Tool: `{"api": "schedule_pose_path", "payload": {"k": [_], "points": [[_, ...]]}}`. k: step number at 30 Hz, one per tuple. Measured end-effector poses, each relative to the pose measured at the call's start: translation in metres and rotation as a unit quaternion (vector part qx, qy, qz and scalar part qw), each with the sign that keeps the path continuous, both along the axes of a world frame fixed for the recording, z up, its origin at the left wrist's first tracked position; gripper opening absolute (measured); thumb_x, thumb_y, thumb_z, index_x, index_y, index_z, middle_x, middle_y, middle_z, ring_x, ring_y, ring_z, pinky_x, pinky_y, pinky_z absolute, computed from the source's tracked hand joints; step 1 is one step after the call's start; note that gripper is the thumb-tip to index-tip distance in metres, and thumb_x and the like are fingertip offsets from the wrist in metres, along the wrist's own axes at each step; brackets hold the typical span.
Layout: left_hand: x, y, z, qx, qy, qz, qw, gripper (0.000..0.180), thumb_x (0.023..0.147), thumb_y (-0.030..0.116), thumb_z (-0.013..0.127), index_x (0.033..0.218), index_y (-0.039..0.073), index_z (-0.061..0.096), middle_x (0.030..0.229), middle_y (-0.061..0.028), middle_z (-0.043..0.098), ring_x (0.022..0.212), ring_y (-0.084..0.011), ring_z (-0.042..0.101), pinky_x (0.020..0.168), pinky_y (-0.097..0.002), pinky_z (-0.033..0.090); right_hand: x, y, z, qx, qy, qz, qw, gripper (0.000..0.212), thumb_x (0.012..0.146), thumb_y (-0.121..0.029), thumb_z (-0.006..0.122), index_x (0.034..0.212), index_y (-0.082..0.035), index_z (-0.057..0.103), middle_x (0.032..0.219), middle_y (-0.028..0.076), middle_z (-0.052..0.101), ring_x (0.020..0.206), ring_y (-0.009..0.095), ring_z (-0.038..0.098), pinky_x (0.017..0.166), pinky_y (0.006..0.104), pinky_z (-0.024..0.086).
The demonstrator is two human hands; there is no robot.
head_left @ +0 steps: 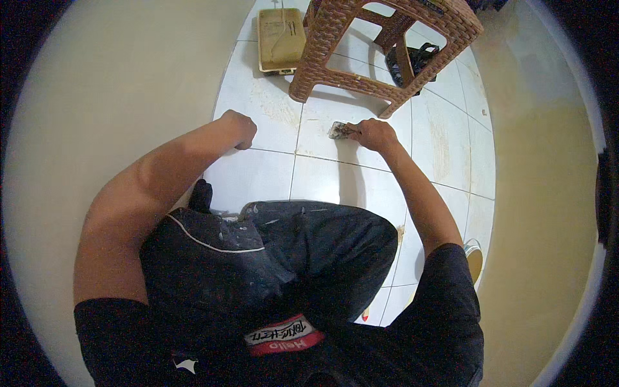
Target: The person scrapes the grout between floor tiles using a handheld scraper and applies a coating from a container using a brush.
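My right hand (377,135) grips a putty knife (339,130) whose blade is smeared with pale and dark residue. The blade points left, over or against the white floor tiles (322,151); whether it touches them I cannot tell. Beige smears mark the tiles around it. My left hand (240,130) is curled closed near the foot of the left wall, apart from the knife. Its fingers face away, so anything inside them is hidden.
A brown woven-pattern plastic stool (351,86) stands just ahead. Left of it sits a stained paint tray (269,57) with a bent wire handle across it. A black plastic bag (422,59) lies behind the stool's legs. A tan-filled round container (474,263) stands by the right wall.
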State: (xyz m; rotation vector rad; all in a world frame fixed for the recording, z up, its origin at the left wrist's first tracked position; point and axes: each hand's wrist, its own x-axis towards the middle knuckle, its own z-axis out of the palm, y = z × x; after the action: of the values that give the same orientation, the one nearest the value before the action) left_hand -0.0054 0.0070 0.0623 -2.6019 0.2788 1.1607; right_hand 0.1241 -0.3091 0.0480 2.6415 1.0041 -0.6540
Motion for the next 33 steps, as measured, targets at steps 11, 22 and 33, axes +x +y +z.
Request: {"api": "schedule_pose_path", "payload": {"k": [11,22,33], "points": [[-0.008,0.013,-0.015,-0.055,-0.076,-0.018,0.995,0.027,0.067,0.012,0.063,0.092,0.008,0.074,0.099,-0.0128,0.071,0.090,-0.0269,0.069,0.071,-0.0414,0.055,0.016,-0.010,-0.018,0.042,-0.006,-0.008,0.999,0.045,0.086,-0.058,0.054,0.105,-0.020,0.070,0.096,0.015,0.070,0.089,0.033,0.068,0.078,0.0457,0.054],[-0.002,0.009,-0.013,-0.041,-0.036,-0.013,0.998,0.027,0.071,0.015,0.064,0.094,0.007,0.073,0.101,-0.0127,0.071,0.093,-0.0271,0.069,0.073,-0.0418,0.055,0.010,0.002,-0.007,0.058,-0.044,0.029,0.997,0.036,0.087,-0.050,0.059,0.114,-0.029,0.069,0.095,0.010,0.070,0.089,0.031,0.067,0.079,0.0453,0.054],[0.003,0.008,-0.006,-0.038,0.007,-0.007,0.999,0.030,0.079,0.028,0.062,0.093,0.003,0.071,0.099,-0.0183,0.069,0.093,-0.0326,0.068,0.077,-0.0461,0.054,0.011,-0.013,-0.004,0.030,-0.051,0.047,0.997,0.036,0.085,-0.050,0.061,0.107,-0.023,0.071,0.095,0.015,0.070,0.086,0.034,0.068,0.076,0.0461,0.056]]}}
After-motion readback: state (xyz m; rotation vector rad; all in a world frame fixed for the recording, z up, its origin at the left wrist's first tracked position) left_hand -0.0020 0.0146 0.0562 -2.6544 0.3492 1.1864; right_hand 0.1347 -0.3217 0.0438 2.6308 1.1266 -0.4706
